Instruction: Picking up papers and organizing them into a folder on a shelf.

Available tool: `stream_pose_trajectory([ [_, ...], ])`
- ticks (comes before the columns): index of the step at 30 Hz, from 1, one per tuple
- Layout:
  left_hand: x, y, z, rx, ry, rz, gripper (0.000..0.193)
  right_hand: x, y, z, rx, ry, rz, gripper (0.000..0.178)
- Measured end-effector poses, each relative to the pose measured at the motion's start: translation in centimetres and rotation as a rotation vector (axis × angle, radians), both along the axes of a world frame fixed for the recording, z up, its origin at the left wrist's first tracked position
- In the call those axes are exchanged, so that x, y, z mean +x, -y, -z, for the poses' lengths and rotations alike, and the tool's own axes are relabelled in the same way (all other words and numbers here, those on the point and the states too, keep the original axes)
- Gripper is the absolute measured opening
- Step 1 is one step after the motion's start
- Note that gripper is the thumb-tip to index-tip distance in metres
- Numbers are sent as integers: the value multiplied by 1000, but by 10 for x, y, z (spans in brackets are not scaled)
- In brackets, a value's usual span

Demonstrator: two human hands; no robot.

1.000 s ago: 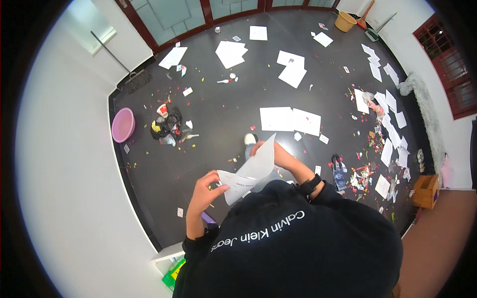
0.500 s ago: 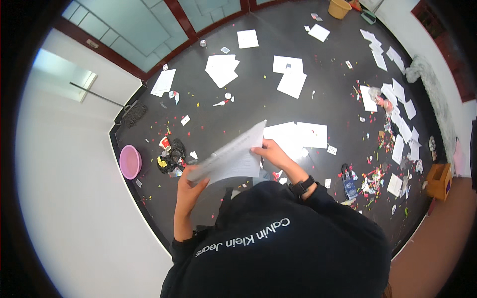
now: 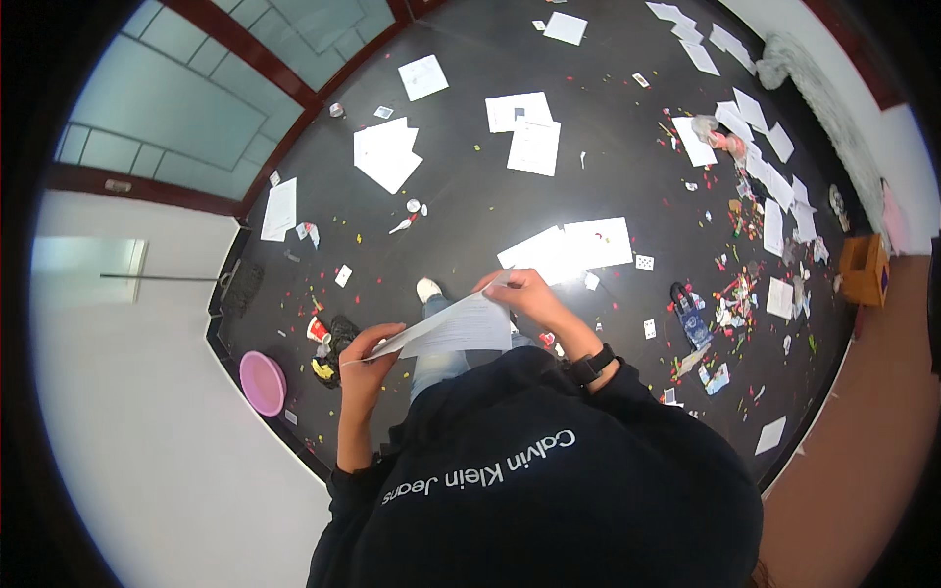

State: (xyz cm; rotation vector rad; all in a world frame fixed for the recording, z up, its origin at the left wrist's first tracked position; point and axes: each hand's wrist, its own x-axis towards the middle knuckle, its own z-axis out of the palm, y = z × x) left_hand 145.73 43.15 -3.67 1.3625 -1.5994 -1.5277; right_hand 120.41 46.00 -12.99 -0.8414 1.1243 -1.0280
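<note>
A few sheets of printed paper [image 3: 456,328] are stretched between my two hands in front of my body, tilted so the printed side faces me. My left hand [image 3: 370,355] pinches the left end between thumb and fingers. At the upper right corner, my right hand [image 3: 520,292] is closed on the paper, a dark watch on its wrist. How many sheets they are I cannot tell. Below the paper my leg in pale jeans and a white shoe [image 3: 428,289] show. Beyond my hands, white sheets [image 3: 598,242] lie flat on the dark floor.
A pink basin [image 3: 263,383] stands by the left wall, near a black plastic bag [image 3: 342,334] and a red cup [image 3: 318,330]. A mop [image 3: 242,287] leans there. More papers [image 3: 388,155], playing cards, scraps and a dark blue bag [image 3: 690,316] litter the floor. A wooden stool [image 3: 864,270] stands right.
The papers are now tipped flatter and my hands have drawn slightly closer together. My view has turned, so the floor things shift, and my leg and white shoe have come into sight.
</note>
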Motion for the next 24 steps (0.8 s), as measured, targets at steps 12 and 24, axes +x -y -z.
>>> stream_pose_trajectory([
  [12, 37, 229, 33, -333, 187, -58, 26, -34, 96, -5, 181, -333, 538, 25],
  [24, 64, 338, 77, -337, 401, 52, 31, 5, 100, 8, 401, -685, 443, 28],
])
